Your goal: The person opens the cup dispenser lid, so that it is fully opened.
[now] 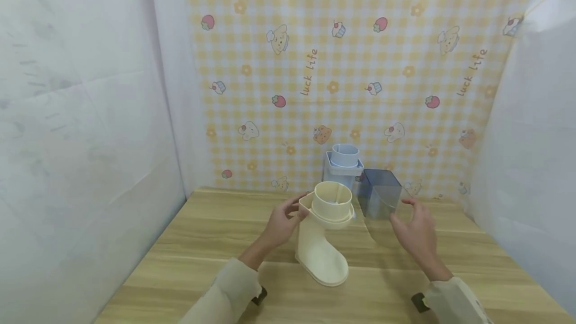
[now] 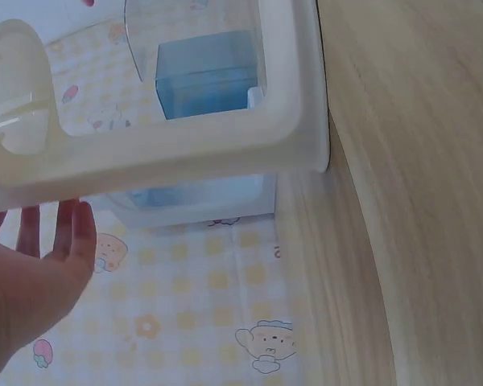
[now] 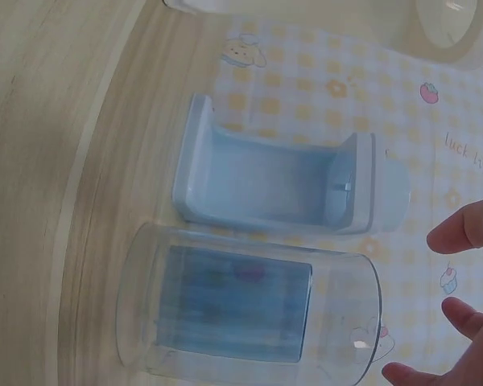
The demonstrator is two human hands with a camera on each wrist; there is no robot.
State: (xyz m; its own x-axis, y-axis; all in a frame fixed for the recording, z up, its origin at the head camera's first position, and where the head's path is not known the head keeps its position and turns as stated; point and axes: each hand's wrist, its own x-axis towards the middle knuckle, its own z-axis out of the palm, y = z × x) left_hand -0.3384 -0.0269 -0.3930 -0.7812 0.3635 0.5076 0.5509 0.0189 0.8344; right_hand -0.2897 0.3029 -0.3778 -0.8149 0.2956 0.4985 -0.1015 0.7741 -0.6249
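Note:
My left hand [image 1: 281, 223] grips the upper left corner of a cream-coloured plastic stand [image 1: 321, 256], thumb in front and fingers behind. The stand is upright on the table, with a round collar on top and a rounded foot. To its right, my right hand [image 1: 418, 226] has its fingers spread beside a clear plastic container [image 3: 346, 322]. In the right wrist view, the fingertips are apart from that container's rounded top end. The container stands in front of a translucent blue box [image 1: 382, 184].
A light blue stand [image 1: 344, 169] of similar shape is behind the cream one, near the checked cloth backdrop [image 1: 333, 64]. Everything rests on a wood-grain table [image 1: 216, 264]. White cloth walls [image 1: 90, 114] close in both sides.

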